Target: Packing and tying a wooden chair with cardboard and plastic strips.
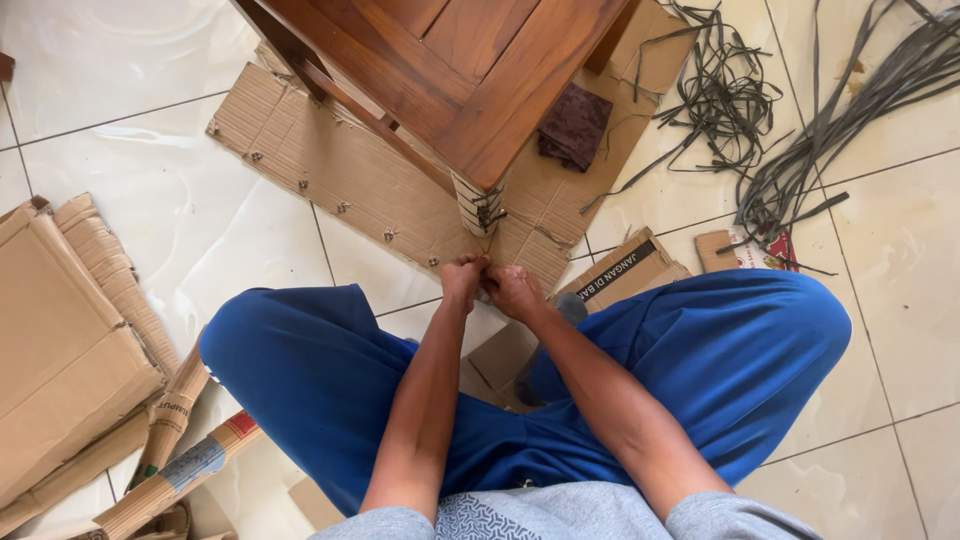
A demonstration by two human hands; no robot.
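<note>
From my feed I see bright blue trousers (pixel 700 350), loose and creased, the cloth bunching in soft folds at both knees. Above them, at the bottom edge of the view, is a grey shirt (pixel 560 515) with short sleeves that end above the elbows; a darker patterned panel of small white shapes runs down its front. Both forearms are bare, with no watch, band or glove.
</note>
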